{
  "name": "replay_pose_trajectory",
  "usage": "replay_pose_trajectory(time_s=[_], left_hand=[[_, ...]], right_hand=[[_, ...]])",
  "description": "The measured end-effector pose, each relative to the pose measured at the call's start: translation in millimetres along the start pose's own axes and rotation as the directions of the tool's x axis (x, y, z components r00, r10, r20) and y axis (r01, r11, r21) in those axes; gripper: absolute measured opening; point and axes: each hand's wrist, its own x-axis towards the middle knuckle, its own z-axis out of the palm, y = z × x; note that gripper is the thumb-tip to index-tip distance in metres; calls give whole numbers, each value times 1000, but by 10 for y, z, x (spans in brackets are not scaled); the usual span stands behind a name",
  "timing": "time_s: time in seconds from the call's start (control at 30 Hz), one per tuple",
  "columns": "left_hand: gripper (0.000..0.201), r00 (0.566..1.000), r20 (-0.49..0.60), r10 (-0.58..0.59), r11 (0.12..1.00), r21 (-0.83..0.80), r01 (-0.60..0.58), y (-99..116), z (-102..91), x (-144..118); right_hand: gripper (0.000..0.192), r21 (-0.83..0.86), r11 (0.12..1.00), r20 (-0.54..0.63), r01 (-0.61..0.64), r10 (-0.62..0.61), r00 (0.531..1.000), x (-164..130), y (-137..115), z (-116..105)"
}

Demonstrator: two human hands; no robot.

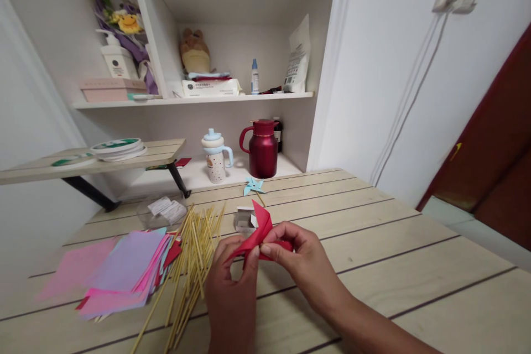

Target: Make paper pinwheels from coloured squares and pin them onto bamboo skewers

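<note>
far left on the wooden table: a loose stack of coloured paper sheets, pink and lilac on top. just right of it, a scatter of bamboo sticks, some tucked under the sheets. our left hand pinches the lower left end of a folded red paper piece between thumb and fingers. our right hand grips the same piece from the right, fingertips closed on its fold. the piece is held above the table, 1 point sticking up. behind it sits a small white box; farther back, a blue paper pinwheel, then a red jug.
</note>
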Motion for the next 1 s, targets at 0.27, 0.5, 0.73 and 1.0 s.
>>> replay_pose_trajectory(time_s=[0.27, 0.5, 0.73, 1.0], left_hand=[[6, 995, -20, 93, 996, -6, -93, -86, 21, -12], [5, 992, -36, 123, 992, 24, -122, -73, 20, -5], [3, 985, -5, 173, 984, 29, -173, -62, -17, 2], [9, 979, 4, 202, 979, 39, -202, 3, -28, 1]], right_hand=[[35, 115, 992, -49, 51, -46, 998, -24, -44, 48], [58, 169, 986, -13, 7, -5, 1000, -9, -9, 33], [14, 90, 996, 65, 19, -25, 998, 14, -22, 10], [7, 82, 996, 63, 27, -32, 998, 5, 8, -9]])
